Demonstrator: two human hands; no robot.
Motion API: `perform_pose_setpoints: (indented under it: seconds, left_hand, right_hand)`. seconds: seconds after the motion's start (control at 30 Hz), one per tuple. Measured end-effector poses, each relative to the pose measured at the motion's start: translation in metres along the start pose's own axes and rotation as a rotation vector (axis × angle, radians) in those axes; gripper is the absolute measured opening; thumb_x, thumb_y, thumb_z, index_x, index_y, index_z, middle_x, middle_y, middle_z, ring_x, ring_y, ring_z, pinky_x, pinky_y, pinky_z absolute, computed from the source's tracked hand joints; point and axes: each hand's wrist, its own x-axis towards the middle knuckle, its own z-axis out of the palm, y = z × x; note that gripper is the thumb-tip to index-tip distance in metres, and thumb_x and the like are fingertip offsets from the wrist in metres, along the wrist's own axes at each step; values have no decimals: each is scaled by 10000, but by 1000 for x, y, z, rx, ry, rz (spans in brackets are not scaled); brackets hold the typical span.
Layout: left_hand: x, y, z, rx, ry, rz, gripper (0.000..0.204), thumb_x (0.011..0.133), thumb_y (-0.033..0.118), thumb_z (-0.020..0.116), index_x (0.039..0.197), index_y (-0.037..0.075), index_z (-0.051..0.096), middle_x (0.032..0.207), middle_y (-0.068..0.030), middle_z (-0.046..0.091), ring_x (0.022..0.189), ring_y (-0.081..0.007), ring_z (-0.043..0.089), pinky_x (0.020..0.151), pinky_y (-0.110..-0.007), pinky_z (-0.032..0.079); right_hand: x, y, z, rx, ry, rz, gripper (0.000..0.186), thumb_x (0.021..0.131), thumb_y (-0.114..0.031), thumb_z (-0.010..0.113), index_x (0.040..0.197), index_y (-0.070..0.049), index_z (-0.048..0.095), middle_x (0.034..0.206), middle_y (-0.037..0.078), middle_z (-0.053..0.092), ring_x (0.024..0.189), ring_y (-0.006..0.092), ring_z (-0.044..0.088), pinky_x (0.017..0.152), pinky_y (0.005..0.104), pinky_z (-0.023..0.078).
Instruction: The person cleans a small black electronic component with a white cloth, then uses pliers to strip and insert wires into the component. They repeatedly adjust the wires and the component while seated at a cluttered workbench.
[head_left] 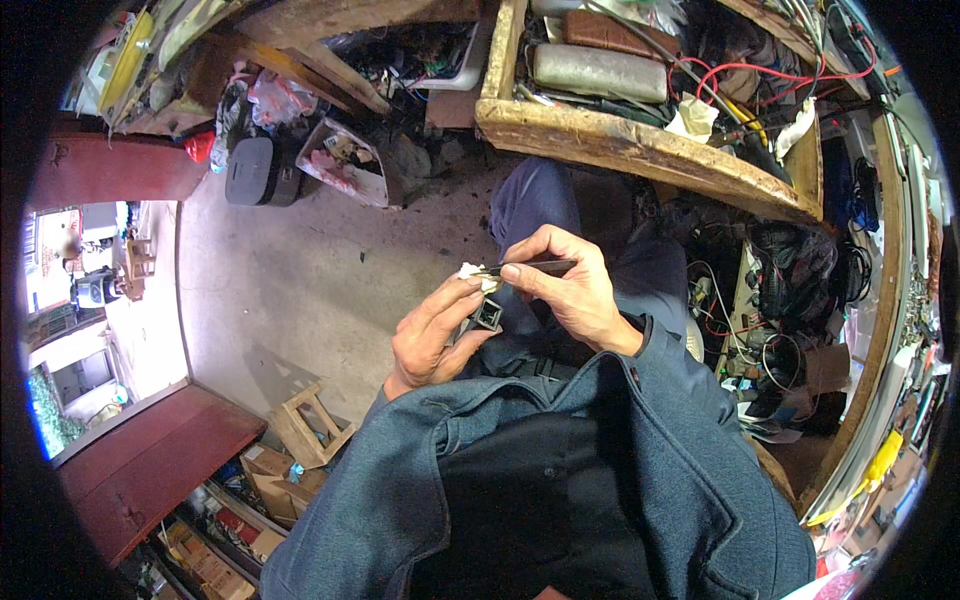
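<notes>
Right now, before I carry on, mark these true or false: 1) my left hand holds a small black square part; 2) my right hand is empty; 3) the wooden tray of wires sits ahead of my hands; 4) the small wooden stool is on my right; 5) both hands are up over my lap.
1) True: the left hand grips the small black square part, with a white scrap at its fingertips.
2) False: the right hand pinches a thin dark tool aimed at the part.
3) True: the wooden tray lies beyond the hands, with red wires in it.
4) False: the wooden stool stands on the floor at lower left.
5) True.
</notes>
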Motion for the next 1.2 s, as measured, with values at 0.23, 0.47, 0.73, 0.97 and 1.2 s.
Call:
perform_pose_setpoints:
  seconds: [0.23, 0.47, 0.73, 0.97, 1.2]
  left_hand:
    - [-1, 2, 3, -20, 63, -74, 498, 703, 28, 878, 1162, -23, 692, 1199, -205, 710, 1123, -351, 701, 955, -405, 575]
    - [-4, -3, -2, -80, 179, -257, 471, 742, 12, 853, 1185, -19, 695, 1162, -190, 727, 1092, -293, 702, 949, -373, 557]
    - [-8, -5, -2, -58, 151, -267, 458, 737, 18, 857, 1167, -22, 704, 1120, -180, 741, 1039, -288, 721, 912, -362, 567]
    - [-4, 0, -4, 3, 129, -242, 448, 724, 13, 858, 1146, -17, 710, 1104, -184, 743, 1030, -301, 726, 895, -365, 577]
    - [-5, -3, -3, 65, 130, -190, 472, 714, -6, 858, 1161, -9, 709, 1104, -185, 742, 1017, -300, 731, 880, -363, 583]
  right_hand:
    - [-4, -4, 2, -85, 43, -121, 72, 921, -31, 737, 940, 10, 680, 910, 66, 723, 796, 89, 658, 730, 248, 546]
    - [-6, -14, -3, -333, -20, -359, 86, 861, 1, 763, 885, 34, 687, 883, 112, 734, 779, 153, 703, 693, 284, 560]
    - [-5, -8, 8, -608, -131, -683, 153, 767, 30, 762, 876, 10, 657, 871, 145, 699, 786, 298, 713, 688, 351, 571]
    - [-5, -7, 11, -848, -243, -904, 233, 717, 68, 763, 927, 12, 678, 934, 148, 714, 737, 267, 696, 613, 351, 561]
    - [-6, -6, 13, -1017, -278, -999, 196, 742, -53, 713, 919, 25, 679, 979, 166, 703, 701, 257, 665, 589, 347, 553]
